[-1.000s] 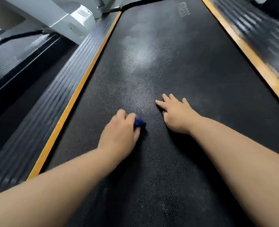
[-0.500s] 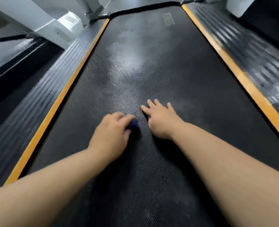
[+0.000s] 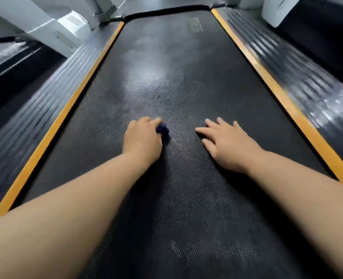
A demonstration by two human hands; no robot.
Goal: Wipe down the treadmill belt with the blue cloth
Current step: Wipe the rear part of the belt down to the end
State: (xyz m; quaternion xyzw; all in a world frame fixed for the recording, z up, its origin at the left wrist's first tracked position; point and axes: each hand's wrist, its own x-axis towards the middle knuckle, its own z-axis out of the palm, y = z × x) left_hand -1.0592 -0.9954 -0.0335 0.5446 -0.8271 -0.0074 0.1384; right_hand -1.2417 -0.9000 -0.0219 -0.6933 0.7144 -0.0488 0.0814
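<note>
The left hand (image 3: 141,140) is gripping the bunched blue cloth (image 3: 162,129) (mostly hidden under the fingers) against mid-belt (image 3: 186,198), likely for scrubbing pressure. The right hand (image 3: 230,146) is lying flat, fingers spread, probably bracing the body.

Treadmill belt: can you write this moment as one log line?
left hand grips blue cloth on treadmill belt | right hand flat on belt, fingers spread | step: wiping mid-belt

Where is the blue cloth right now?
In the head view, the blue cloth is bunched in the left hand on the treadmill belt, about mid-width, just left of the right hand lying flat on the belt.
</note>
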